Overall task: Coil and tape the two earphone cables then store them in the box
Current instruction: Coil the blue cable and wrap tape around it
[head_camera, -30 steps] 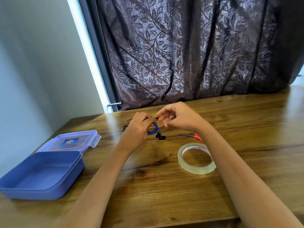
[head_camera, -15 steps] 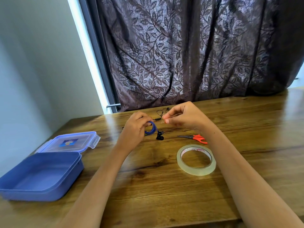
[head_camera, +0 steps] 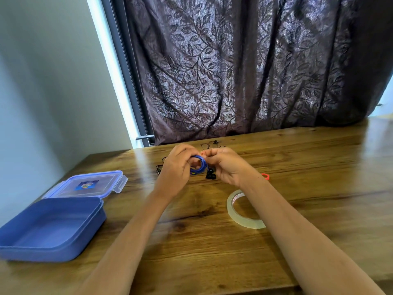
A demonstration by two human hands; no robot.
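Left hand (head_camera: 177, 167) grips the blue earphone coil (head_camera: 201, 166) while right hand (head_camera: 226, 165), close beside, pinches its top edge.

Wooden table (head_camera: 319, 167) — box (head_camera: 53, 254), tape (head_camera: 248, 222), scissors (head_camera: 265, 176), black earphones (head_camera: 215, 142)

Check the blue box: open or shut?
Open. The blue box has its clear lid folded back flat on the table; nothing lies inside.

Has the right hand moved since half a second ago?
Yes. Against the tape roll, the right hand has drawn nearer and leftward, now meeting the blue coil held by the left hand; its wrist hides most of the scissors.
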